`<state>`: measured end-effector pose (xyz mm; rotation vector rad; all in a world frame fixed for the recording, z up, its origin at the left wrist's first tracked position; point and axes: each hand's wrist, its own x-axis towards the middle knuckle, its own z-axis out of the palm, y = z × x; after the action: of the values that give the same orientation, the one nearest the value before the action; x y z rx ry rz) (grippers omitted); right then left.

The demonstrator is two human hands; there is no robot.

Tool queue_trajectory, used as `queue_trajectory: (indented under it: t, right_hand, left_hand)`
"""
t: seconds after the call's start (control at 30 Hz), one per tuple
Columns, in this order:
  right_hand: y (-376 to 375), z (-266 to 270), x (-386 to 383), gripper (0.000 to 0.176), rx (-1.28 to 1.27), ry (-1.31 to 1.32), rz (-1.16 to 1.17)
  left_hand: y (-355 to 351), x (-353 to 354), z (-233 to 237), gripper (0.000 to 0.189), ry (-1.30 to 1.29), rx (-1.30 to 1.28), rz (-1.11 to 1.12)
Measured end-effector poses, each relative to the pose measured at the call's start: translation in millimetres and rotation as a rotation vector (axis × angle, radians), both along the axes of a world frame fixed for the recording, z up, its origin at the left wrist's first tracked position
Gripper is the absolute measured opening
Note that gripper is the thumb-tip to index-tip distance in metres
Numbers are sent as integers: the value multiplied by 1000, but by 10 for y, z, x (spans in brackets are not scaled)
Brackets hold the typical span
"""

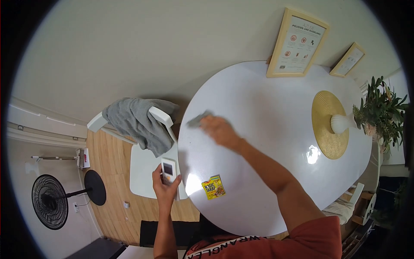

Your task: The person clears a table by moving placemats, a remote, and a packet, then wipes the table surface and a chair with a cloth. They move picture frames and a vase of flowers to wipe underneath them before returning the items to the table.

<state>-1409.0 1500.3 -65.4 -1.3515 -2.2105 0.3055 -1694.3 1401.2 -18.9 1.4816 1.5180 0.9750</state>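
Note:
My left hand (164, 183) is closed around a white remote control (168, 169) with a dark screen, held just off the table's left edge above the white chair seat. On the white oval table (258, 116), my right hand (220, 131) presses a grey cloth (199, 119) near the left rim; hand and cloth are blurred by motion. A yellow seasoning packet (213, 187) labelled "Magic Sarap" lies flat on the table, between my two arms and apart from both hands.
A white chair (142, 172) with a grey towel (137, 118) over its back stands left. Framed signs (298, 45) lean at the wall side. A round gold placemat (321, 125) bears a white vase (342, 124) with a plant. A black fan (50, 201) stands far left.

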Motion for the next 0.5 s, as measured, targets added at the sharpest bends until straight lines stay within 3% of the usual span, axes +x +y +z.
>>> queue_trajectory:
  t: [0.07, 0.13, 0.27, 0.33, 0.5]
  right_hand:
    - [-228, -19, -309, 23, 78, 35, 203]
    - [-432, -88, -409, 25, -20, 72, 302]
    - [-827, 62, 71, 23, -166, 93, 357]
    - [-1144, 52, 515, 21, -115, 87, 153]
    - [-1934, -78, 1747, 21, 52, -81, -737]
  left_hand:
    - [104, 69, -23, 68, 5, 6, 12]
    - [233, 167, -11, 68, 85, 128, -7]
    - [614, 527, 103, 70, 320, 316, -140]
    - [816, 804, 93, 73, 356, 299, -255]
    - [1170, 1697, -252, 72, 327, 436, -557]
